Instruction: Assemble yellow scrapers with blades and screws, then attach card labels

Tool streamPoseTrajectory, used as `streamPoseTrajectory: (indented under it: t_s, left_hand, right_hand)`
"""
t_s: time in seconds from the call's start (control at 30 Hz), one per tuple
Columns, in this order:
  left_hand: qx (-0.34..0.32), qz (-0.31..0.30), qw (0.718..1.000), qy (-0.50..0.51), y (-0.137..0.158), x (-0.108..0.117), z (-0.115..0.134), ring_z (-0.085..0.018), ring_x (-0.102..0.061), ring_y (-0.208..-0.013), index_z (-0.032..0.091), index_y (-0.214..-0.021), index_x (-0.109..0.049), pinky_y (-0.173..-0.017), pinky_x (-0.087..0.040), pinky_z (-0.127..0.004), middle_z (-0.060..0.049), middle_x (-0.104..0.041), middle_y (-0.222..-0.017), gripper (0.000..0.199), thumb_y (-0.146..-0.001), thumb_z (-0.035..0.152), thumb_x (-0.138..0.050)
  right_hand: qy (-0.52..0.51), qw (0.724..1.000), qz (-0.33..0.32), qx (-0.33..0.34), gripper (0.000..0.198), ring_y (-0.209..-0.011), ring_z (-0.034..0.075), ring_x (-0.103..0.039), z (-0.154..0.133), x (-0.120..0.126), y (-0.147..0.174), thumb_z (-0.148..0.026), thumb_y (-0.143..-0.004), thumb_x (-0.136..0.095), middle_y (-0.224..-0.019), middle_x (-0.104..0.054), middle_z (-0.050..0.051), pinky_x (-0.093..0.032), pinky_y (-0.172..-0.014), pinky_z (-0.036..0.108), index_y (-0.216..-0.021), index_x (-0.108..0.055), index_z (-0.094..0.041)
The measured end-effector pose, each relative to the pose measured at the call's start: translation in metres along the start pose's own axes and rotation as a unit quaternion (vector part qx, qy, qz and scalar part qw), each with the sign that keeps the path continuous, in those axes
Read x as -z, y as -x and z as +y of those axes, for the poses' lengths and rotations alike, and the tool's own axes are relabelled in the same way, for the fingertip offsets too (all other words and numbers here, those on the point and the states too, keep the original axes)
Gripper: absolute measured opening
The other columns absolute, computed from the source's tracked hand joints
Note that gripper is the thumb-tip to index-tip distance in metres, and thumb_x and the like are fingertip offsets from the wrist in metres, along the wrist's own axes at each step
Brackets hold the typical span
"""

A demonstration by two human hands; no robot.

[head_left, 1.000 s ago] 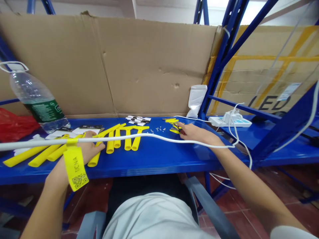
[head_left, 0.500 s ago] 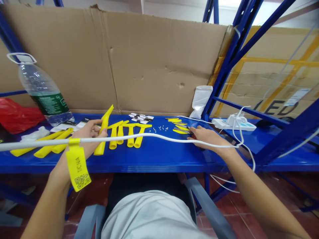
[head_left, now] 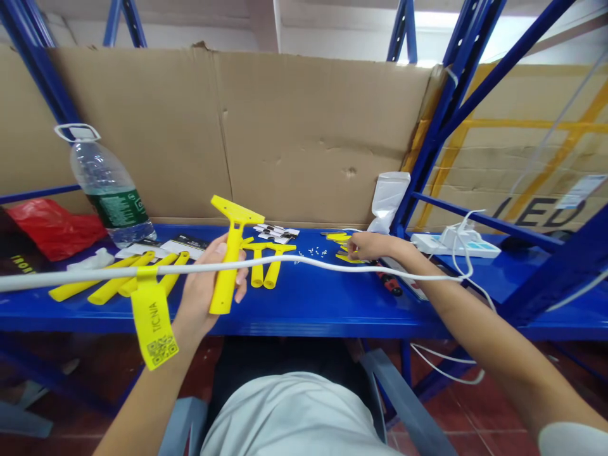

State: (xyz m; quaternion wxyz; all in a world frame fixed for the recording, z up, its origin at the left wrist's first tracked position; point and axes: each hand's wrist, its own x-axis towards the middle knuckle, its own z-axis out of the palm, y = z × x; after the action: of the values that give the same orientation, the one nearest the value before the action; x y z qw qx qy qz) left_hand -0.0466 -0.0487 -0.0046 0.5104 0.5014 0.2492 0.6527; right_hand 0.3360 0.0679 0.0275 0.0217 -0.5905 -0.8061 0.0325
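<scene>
My left hand (head_left: pixel 202 285) is wrapped round the handle of a yellow plastic scraper (head_left: pixel 228 263), held upright above the shelf with its wide head at the top. My right hand (head_left: pixel 363 246) reaches to the small flat yellow pieces (head_left: pixel 348 258). Its fingers are pinched together, and what lies between them is hidden. Below the right wrist is a red and black screwdriver-like handle (head_left: pixel 390 283). More yellow scrapers (head_left: pixel 273 272) lie just right of my left hand. Several yellow handles (head_left: pixel 109 285) rest to its left. Tiny silvery bits, perhaps screws (head_left: pixel 313 253), are scattered between the hands.
A white cable (head_left: pixel 304 260) with a yellow tag (head_left: pixel 154 323) crosses in front of both hands. At the left stand a water bottle (head_left: pixel 116 206) and a red bag (head_left: pixel 57 228). Black-and-white packets (head_left: pixel 277 233) lie at the back. A power strip (head_left: pixel 456 245) sits right, beside blue posts.
My left hand has moved right with the scraper, turning its head toward me. My right hand has left the red and black handle and shifted to the small yellow pieces. The view has shifted slightly.
</scene>
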Motion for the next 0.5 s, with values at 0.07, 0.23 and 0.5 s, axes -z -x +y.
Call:
streamPoseTrajectory:
  t_s: [0.07,0.23,0.5]
  left_hand:
    - [0.039,-0.030,0.999,0.017,0.001,-0.011,-0.008,-0.011,-0.055,-0.054,0.020,-0.109,-0.065,-0.037,-0.046,-0.020,0.000,-0.064,-0.081,0.034,-0.100,0.049,-0.082]
    - [0.089,-0.065,0.992,0.054,-0.006,-0.036,-0.025,-0.007,-0.049,-0.048,0.023,-0.100,-0.056,-0.037,-0.041,-0.016,0.006,-0.061,-0.076,0.041,-0.096,0.047,-0.089]
    - [0.130,-0.115,0.979,0.104,-0.023,-0.074,-0.042,-0.006,-0.049,-0.052,0.023,-0.105,-0.057,-0.041,-0.040,-0.015,0.005,-0.063,-0.083,0.040,-0.095,0.041,-0.091]
  right_hand:
    - [-0.015,0.999,-0.045,0.004,0.013,-0.081,0.025,-0.076,0.004,0.000,-0.007,-0.014,-0.086,-0.081,-0.088,-0.083,0.008,-0.052,-0.072,0.033,-0.079,-0.077,-0.023]
    - [-0.048,0.995,-0.084,-0.004,0.010,-0.085,0.023,-0.075,0.014,-0.002,-0.021,-0.016,-0.082,-0.081,-0.094,-0.084,0.006,-0.052,-0.073,0.030,-0.090,-0.079,-0.022]
    - [-0.058,0.992,-0.108,0.018,0.013,-0.072,0.016,-0.067,0.020,-0.001,-0.038,-0.026,-0.082,-0.087,-0.076,-0.079,0.003,-0.048,-0.070,0.029,-0.078,-0.081,-0.016]
